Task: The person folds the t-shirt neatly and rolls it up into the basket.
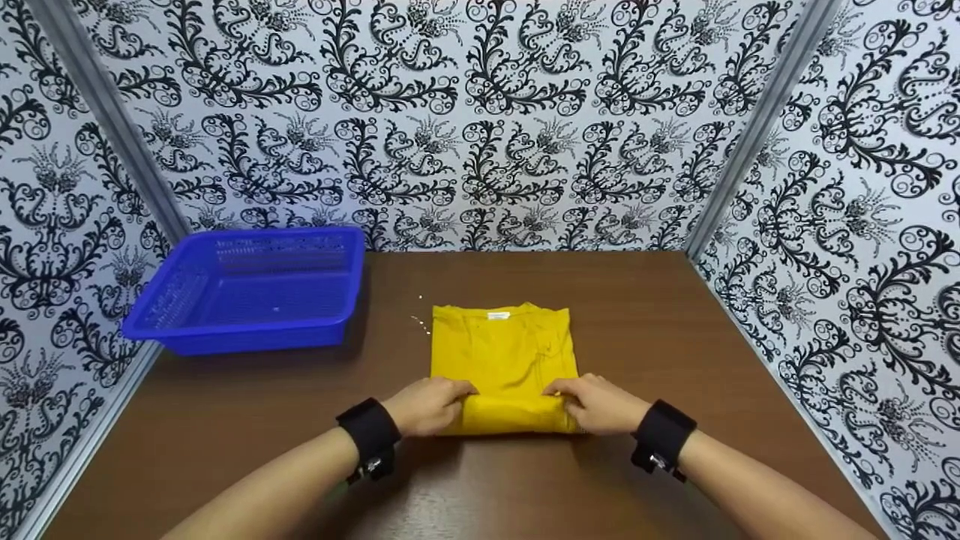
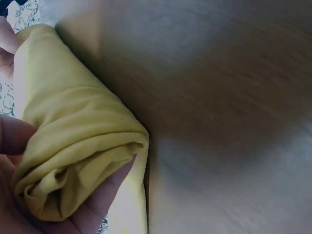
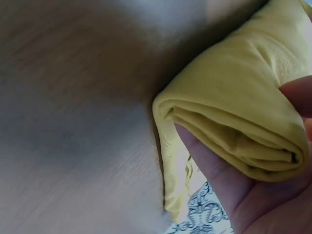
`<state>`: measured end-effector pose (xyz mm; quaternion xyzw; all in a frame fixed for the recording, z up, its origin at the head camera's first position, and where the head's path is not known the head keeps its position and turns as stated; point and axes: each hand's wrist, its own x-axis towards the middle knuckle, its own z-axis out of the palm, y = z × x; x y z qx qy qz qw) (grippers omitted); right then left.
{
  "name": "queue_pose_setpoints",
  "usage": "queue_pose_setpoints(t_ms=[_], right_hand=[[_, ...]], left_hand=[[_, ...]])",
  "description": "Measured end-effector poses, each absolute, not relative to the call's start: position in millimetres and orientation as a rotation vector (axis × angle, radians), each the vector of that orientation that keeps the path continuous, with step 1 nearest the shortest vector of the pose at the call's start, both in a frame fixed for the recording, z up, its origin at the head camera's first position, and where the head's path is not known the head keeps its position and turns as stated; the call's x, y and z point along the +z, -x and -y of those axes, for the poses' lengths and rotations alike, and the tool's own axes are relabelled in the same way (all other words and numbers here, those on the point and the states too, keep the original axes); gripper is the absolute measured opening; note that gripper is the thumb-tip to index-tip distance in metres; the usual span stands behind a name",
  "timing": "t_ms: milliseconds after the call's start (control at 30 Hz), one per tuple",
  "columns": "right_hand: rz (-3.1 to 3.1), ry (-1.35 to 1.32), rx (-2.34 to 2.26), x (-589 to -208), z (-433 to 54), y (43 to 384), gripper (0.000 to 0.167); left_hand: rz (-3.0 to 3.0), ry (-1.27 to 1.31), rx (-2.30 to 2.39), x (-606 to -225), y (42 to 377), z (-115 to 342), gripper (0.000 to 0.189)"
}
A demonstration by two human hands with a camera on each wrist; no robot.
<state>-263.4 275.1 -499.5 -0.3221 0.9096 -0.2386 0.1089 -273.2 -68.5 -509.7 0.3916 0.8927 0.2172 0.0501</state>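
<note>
A yellow garment (image 1: 495, 360), seemingly a shirt with a white neck label (image 1: 498, 316), lies folded on the table, its near edge rolled up. My left hand (image 1: 429, 406) grips the left end of the roll, thumb on one side and fingers beneath. At the opposite end, my right hand (image 1: 600, 403) holds the roll the same way. The left wrist view shows layered cloth of the roll (image 2: 73, 126) between thumb and fingers. In the right wrist view the flattened roll end (image 3: 234, 112) sits in the hand, with thumb on top.
To the left at the back stands a blue plastic basket (image 1: 259, 330) with perforated sides. The brown table (image 1: 630, 300) meets patterned walls (image 1: 510, 150) at its back and sides. Small shiny specks (image 1: 421, 325) lie left of the garment.
</note>
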Motion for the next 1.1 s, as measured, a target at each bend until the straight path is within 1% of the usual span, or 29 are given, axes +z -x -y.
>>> queue_pose_setpoints(t_ms=[167,333,433,633,700,800,900,967,1033,1100], right_hand=[[-2.698,0.869,-0.760,-501,-279,271,0.026],[-2.778,0.798,-0.765,-507,-280,277,0.020],[-2.821,0.727,-0.747,-509,-279,278,0.020],[-2.903,0.612,-0.679,-513,-274,276,0.023],[-2.944,0.614,-0.656,-514,-273,275,0.022],[-3.036,0.686,-0.607,-514,-270,273,0.017],[-3.154,0.854,-0.514,-514,-266,270,0.010],[-3.218,0.982,-0.438,-515,-264,268,0.007],[-3.244,1.102,-0.380,-515,-262,266,0.009],[-3.239,1.192,-0.342,-516,-259,263,0.014]], left_hand=[[-2.746,-1.087,0.718,-513,277,67,0.033],[-2.856,-0.995,0.657,-515,276,65,0.025],[-2.932,-0.962,0.596,-516,277,64,0.019],[-3.048,-0.963,0.534,-521,280,64,0.002],[-3.080,-0.994,0.522,-523,281,64,0.003],[-3.134,-1.079,0.498,-524,281,63,0.003],[-3.180,-1.185,0.449,-523,279,61,0.005],[-3.203,-1.257,0.396,-522,276,60,0.010],[-3.218,-1.315,0.327,-523,273,58,0.014],[-3.232,-1.357,0.255,-523,270,57,0.016]])
